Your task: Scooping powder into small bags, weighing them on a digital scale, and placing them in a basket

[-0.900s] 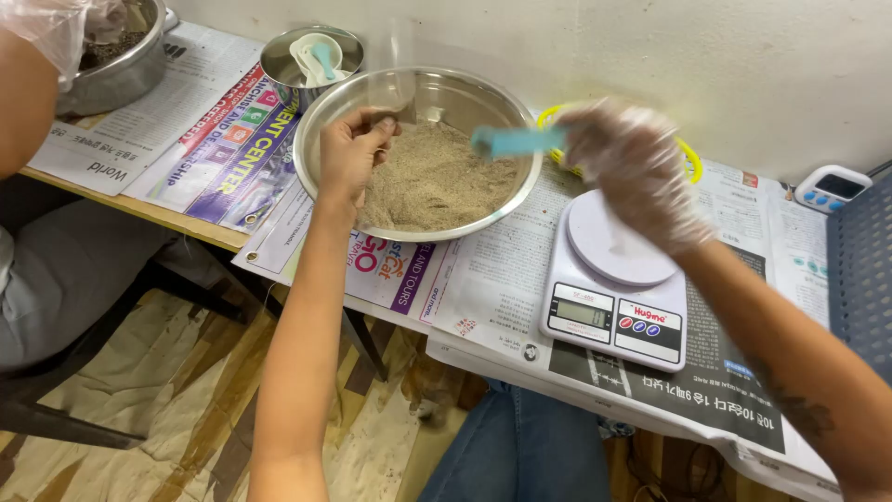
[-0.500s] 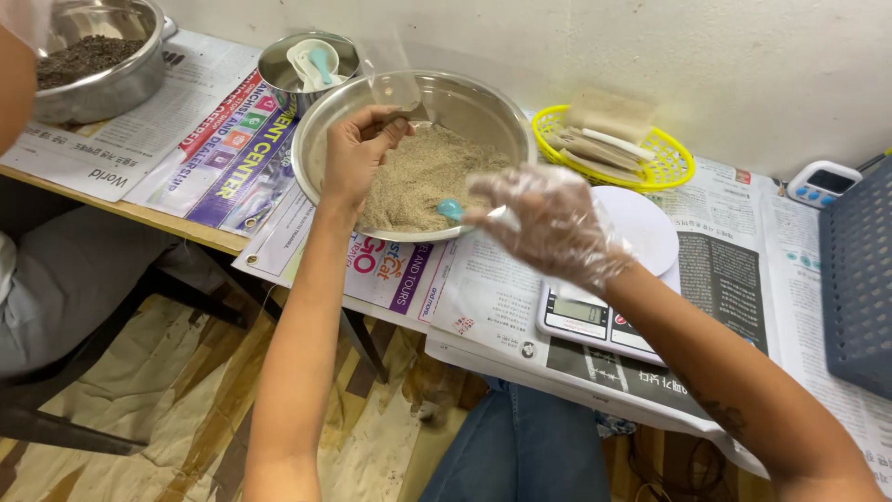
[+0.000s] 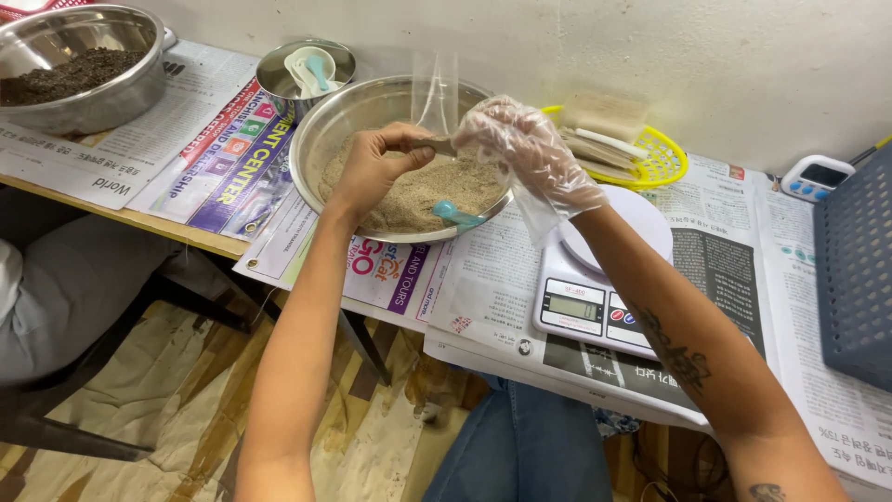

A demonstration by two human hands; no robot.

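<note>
Over the steel bowl [image 3: 339,125] of tan powder [image 3: 423,191], in the head view, both hands meet around a small clear plastic bag [image 3: 435,93]. That bag stands upright, its long axis running up from the powder toward the wall, its open mouth at the top and its lower end down at the fingers. The bare left hand [image 3: 376,167] comes in from the near-left side of the bowl, and its fingers are closed in a pinch on the bag's lower edge. The gloved right hand [image 3: 520,149] arrives from the bowl's right side, its fingers [image 3: 478,130] bunched together against the same lower part of the bag; whether they truly clamp it or only touch it, I cannot tell through the loose glove. Both hands are about equally near the bag, one on each side of it.

Lying on the powder at the near rim of the bowl, just below the right hand, is a teal scoop [image 3: 453,214], held by neither hand. Right of the bowl sit a white kitchen scale [image 3: 595,279] and, behind it, a yellow basket [image 3: 664,158] of filled packets. Left of the bowl stand a small steel cup [image 3: 279,74] with spoons and a second bowl [image 3: 93,102] of dark grains, all on a desk [image 3: 167,223] covered in newspaper.
</note>
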